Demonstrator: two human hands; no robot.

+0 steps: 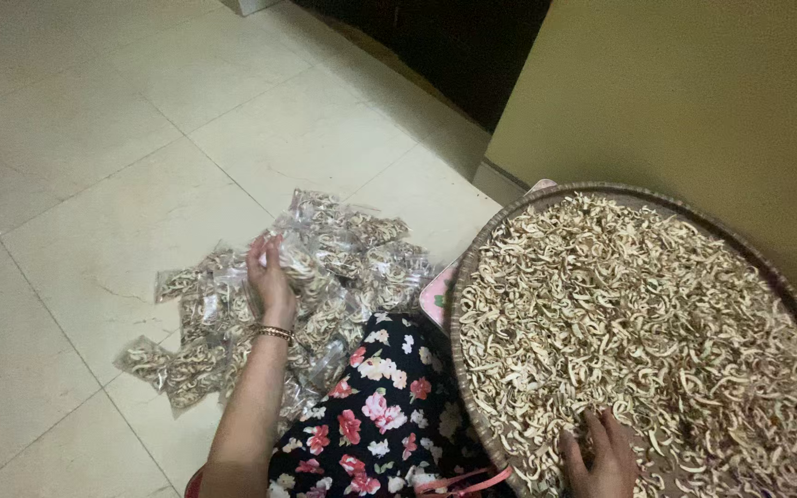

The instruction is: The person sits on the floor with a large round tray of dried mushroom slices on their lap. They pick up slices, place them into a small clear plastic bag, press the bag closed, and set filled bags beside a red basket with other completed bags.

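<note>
— While the left hand (270, 277) rests on that heap of small clear bags (325, 267) on the floor (76, 138), what are its fingers doing?

— Curled onto one bag at the heap's near edge, gripping its top, I'd say; the heap spreads away from her toward the far tiles.

— And the other hand?

— The right hand (601, 456) lies flat in the wide round woven tray (469, 267), fingers spread open and loose in the dried pale strips (638, 323) that fill it; the tray sits just beside her knee, right of the bags; each bag holds the same strips.

Head view, steeply down, close over floor (94, 138)
</note>
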